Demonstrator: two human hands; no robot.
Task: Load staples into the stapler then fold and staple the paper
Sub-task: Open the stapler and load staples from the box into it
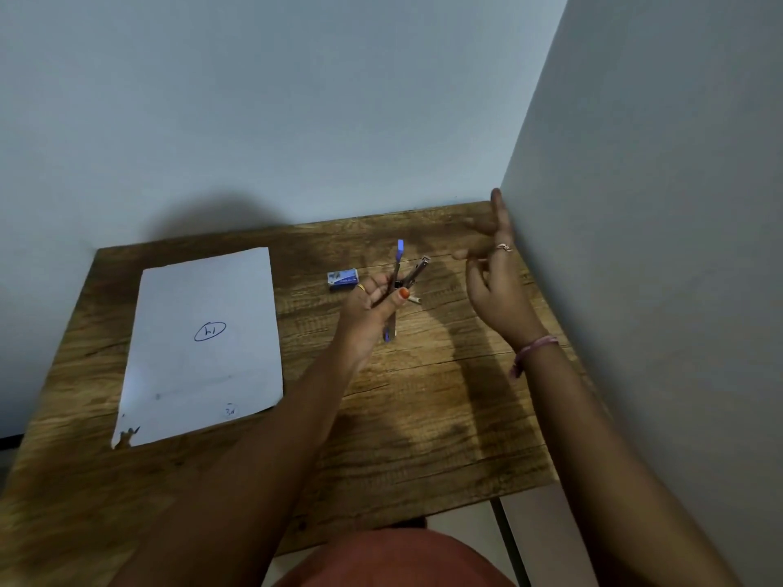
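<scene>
Staples may be spilled, since the opened stapler (398, 286) is gripped mid-frame by the left hand (373, 307) alone while the right hand (493, 281) is held slack-fingered and empty.

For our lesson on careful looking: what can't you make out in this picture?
Head view only:
- Stapler: opened in the left hand; too small to show any staples inside.
- Staple box: print too small to read.
- Right hand: fingertips blurred.
- Paper: corner mark too faint.

Wooden table (423, 417) beside pale walls (296, 99)
</scene>
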